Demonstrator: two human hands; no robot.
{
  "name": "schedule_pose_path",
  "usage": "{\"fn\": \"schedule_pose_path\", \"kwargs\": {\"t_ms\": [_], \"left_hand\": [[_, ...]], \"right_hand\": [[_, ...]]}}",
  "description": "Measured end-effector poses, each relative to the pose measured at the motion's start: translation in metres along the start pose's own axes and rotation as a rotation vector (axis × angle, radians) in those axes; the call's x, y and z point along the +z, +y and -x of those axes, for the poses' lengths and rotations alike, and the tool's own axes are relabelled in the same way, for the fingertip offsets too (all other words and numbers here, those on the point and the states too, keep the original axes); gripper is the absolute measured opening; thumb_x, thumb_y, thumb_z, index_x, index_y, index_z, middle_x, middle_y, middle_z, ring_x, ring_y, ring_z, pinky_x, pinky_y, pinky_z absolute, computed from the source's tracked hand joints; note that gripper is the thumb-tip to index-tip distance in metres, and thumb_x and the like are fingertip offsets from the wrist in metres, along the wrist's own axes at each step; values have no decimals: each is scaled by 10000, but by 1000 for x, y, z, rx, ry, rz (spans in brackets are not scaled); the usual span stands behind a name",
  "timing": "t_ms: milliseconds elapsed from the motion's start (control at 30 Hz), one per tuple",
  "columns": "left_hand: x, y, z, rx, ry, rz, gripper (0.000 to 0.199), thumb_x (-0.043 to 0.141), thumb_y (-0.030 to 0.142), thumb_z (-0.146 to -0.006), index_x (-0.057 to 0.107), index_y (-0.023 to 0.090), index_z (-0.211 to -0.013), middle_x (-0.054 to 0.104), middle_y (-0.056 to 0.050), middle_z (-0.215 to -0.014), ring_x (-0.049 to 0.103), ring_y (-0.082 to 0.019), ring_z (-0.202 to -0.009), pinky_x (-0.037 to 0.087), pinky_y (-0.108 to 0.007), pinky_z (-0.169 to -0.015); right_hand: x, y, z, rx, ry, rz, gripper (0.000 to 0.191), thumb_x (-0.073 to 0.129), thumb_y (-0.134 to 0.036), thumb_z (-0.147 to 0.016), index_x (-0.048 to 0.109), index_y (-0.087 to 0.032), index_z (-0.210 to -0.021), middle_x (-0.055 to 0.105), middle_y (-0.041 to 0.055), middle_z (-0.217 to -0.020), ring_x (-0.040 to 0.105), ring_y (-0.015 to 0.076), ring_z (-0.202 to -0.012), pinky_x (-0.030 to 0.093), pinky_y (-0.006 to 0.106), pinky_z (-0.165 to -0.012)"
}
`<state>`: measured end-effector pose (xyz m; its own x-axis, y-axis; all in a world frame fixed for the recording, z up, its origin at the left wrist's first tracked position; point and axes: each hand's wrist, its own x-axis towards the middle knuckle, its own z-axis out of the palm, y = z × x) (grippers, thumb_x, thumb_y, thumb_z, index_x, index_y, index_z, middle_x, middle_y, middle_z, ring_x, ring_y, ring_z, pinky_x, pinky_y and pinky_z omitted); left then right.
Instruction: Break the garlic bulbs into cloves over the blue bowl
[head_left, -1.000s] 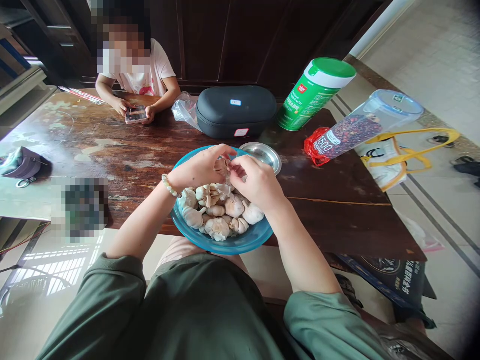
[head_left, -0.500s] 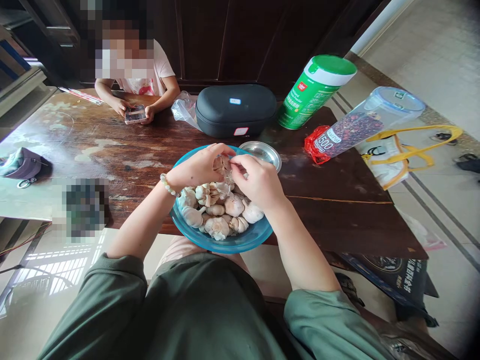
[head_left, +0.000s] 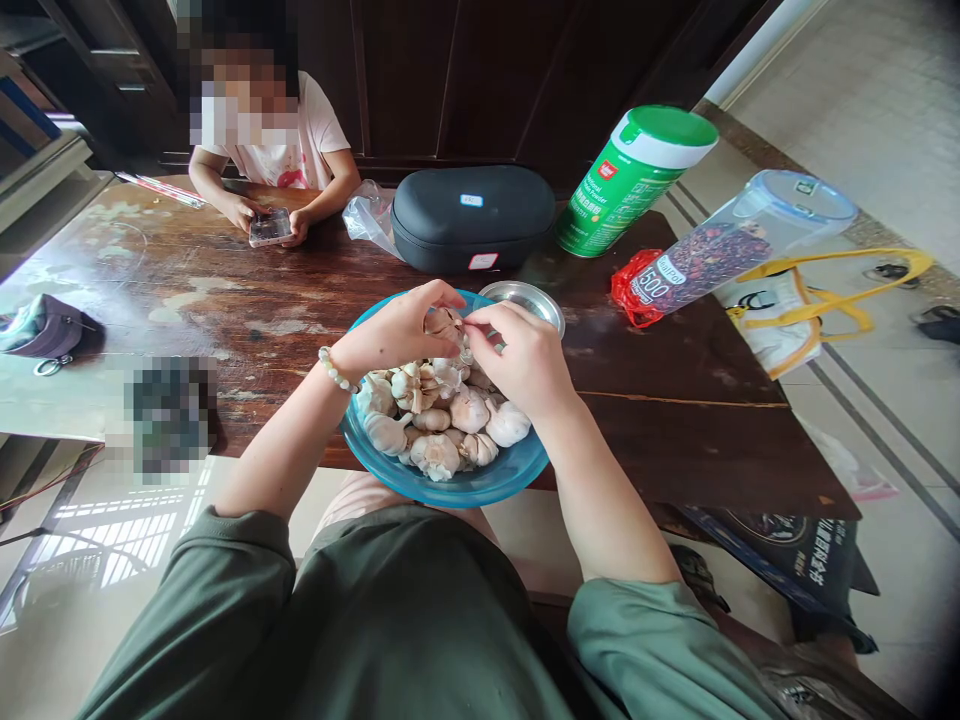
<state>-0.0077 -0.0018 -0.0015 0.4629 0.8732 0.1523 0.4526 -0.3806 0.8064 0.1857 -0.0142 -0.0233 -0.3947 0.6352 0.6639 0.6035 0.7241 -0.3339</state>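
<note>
Just above the far side of a blue bowl (head_left: 442,497), a small, papery garlic clove (head_left: 442,322) is held between the two hands, slightly left of their midpoint. It is cupped by the curled fingers of the left hand (head_left: 397,330), which is closed around it and is the nearer hand, while the fingertips of the right hand (head_left: 521,360) are pinched against its right side. Its long axis cannot be made out clearly, though it seems to lie roughly across the view, towards the right fingertips. Below the hands, whole garlic bulbs (head_left: 469,411) are heaped in the bowl, and a beaded bracelet (head_left: 335,369) is worn on the left wrist. Just beyond the bowl, a shallow steel dish (head_left: 525,305) is set on the wooden desk (head_left: 675,450). Farther off are a black zipped case (head_left: 472,220), a green-lidded canister (head_left: 637,180) and a clear plastic jar of dark grains (head_left: 712,255). At the far end of the desk, a smartphone (head_left: 270,227) is held by another seated person (head_left: 270,130).
</note>
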Motion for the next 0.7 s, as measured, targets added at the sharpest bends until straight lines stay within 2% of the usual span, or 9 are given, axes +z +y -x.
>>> {"fn": "schedule_pose_path", "kwargs": {"t_ms": [267, 500, 700], "left_hand": [[0, 3, 2, -91, -25, 75, 575, 788, 335, -692, 578, 118, -1182, 643, -37, -949, 536, -116, -740, 453, -253, -686], [-1, 1, -2, -20, -41, -48, 524, 806, 372, -659, 660, 131, -1101, 649, -66, -1047, 558, -153, -861, 453, -277, -791], [-2, 4, 0, -35, -57, -25, 527, 802, 376, -668, 656, 121, -1107, 645, -56, -985, 559, -162, -867, 458, -288, -805]], "right_hand": [[1, -2, 2, -58, -12, 114, 144, 533, -124, -906, 604, -199, -805, 692, 47, -806, 656, 182, -744, 490, 286, -664], [1, -4, 1, -42, -53, 183, 163, 521, -92, -850, 551, -209, -741, 661, 25, -739, 625, 176, -694, 440, 285, -631], [-2, -5, 0, 14, 37, 177, 154, 525, -94, -825, 541, -211, -726, 637, 16, -710, 580, 158, -628, 425, 274, -591]]}}
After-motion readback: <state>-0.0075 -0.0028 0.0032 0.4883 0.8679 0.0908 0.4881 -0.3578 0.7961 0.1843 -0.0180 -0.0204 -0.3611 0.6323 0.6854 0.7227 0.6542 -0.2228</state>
